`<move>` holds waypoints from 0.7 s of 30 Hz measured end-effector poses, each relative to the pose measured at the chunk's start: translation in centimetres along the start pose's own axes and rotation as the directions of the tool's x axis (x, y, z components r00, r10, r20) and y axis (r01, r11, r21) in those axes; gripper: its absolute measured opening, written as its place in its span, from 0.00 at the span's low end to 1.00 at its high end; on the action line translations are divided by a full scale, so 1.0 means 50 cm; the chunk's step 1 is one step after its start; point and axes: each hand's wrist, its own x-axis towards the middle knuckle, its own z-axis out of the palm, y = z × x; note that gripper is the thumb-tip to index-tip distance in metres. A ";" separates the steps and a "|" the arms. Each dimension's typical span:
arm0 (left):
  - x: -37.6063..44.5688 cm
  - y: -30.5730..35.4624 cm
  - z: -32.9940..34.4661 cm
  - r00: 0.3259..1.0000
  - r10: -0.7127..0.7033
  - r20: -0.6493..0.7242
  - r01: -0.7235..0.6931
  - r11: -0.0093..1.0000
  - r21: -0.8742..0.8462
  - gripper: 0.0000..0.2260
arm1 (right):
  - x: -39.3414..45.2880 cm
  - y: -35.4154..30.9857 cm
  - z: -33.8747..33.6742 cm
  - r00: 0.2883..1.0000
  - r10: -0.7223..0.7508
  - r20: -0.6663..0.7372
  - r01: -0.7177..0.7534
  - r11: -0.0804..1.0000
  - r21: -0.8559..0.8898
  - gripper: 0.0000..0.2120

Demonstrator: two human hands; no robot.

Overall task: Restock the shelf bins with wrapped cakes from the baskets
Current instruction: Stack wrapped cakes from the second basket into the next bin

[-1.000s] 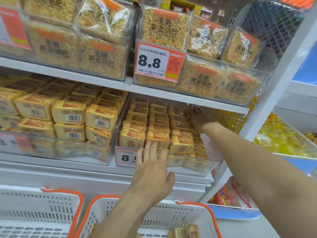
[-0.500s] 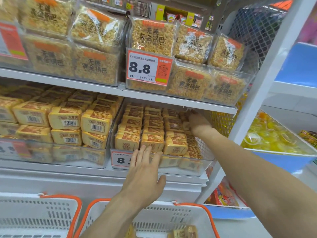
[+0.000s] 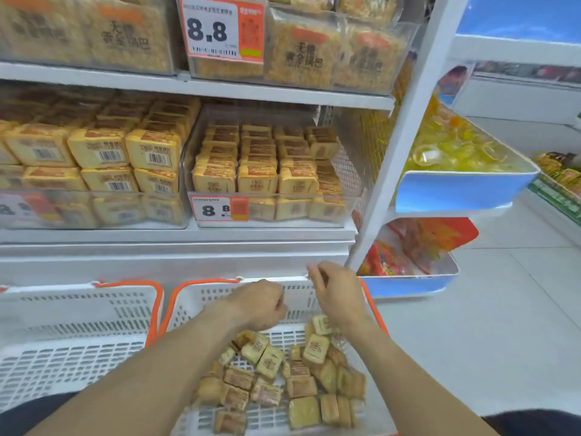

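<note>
1. Your left hand (image 3: 257, 305) is over the right basket (image 3: 201, 297), just above the pile of wrapped cakes (image 3: 283, 379). Its fingers are curled in toward the palm, and no cake shows in them.
2. Your right hand (image 3: 338, 294) is up by the far rim of the same basket. The fingers are bent and a bit spread. It may be holding something small at the fingertips, but the view is too blurry to tell.
3. The wrapped cakes lie in a loose heap on the basket floor, some flat and some tipped on their sides. One cake (image 3: 321, 325) sits right beside your right wrist.
4. The left basket (image 3: 78, 313) stands next to it. It is white with an orange rim, and the two baskets touch side by side.
5. On the shelf above, a clear bin (image 3: 345, 171) holds neat rows of the same kind of cakes. A price tag (image 3: 220, 209) reading 8.8 is on its front.
6. To its left, another bin (image 3: 94, 209) is stacked high with bigger yellow packs (image 3: 103, 149).
7. On the top shelf are bags of crispy snacks (image 3: 301, 55) with a large 8.8 tag (image 3: 223, 29).
</note>
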 end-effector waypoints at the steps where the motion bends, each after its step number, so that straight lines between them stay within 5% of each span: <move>1: -0.007 0.000 0.026 0.994 -0.025 0.102 0.020 0.999 0.050 0.08 | -0.047 0.028 0.025 0.985 0.082 0.149 -0.079 0.997 -0.026 0.13; 3: -0.021 -0.009 0.087 0.962 -0.093 0.256 0.061 0.989 0.133 0.13 | -0.135 0.079 0.059 0.880 0.254 0.402 -0.211 0.966 -0.151 0.05; 5: -0.034 -0.025 0.156 0.916 -0.150 0.372 0.084 0.979 0.188 0.15 | -0.212 0.125 0.078 0.728 0.388 0.565 -0.300 0.922 -0.246 0.14; 8: -0.046 -0.047 0.273 0.875 -0.222 0.430 0.190 0.975 0.117 0.12 | -0.306 0.189 0.098 0.580 0.496 0.647 -0.285 0.867 -0.409 0.22; 12: -0.069 -0.037 0.427 0.871 -0.302 0.389 0.353 0.933 -0.066 0.20 | -0.355 0.239 0.134 0.384 0.554 0.739 -0.284 0.832 -0.476 0.32; 14: -0.072 -0.038 0.465 0.856 -0.352 0.379 0.421 0.899 -0.118 0.26 | -0.350 0.233 0.142 0.326 0.560 0.762 -0.229 0.828 -0.511 0.33; 17: -0.065 -0.058 0.493 0.862 -0.386 0.328 0.464 0.862 -0.204 0.23 | -0.345 0.205 0.140 0.274 0.529 0.803 -0.126 0.848 -0.515 0.31; 21: -0.060 -0.079 0.509 0.798 -0.463 0.386 0.532 0.842 -0.089 0.27 | -0.341 0.188 0.151 0.191 0.552 0.812 -0.053 0.832 -0.553 0.28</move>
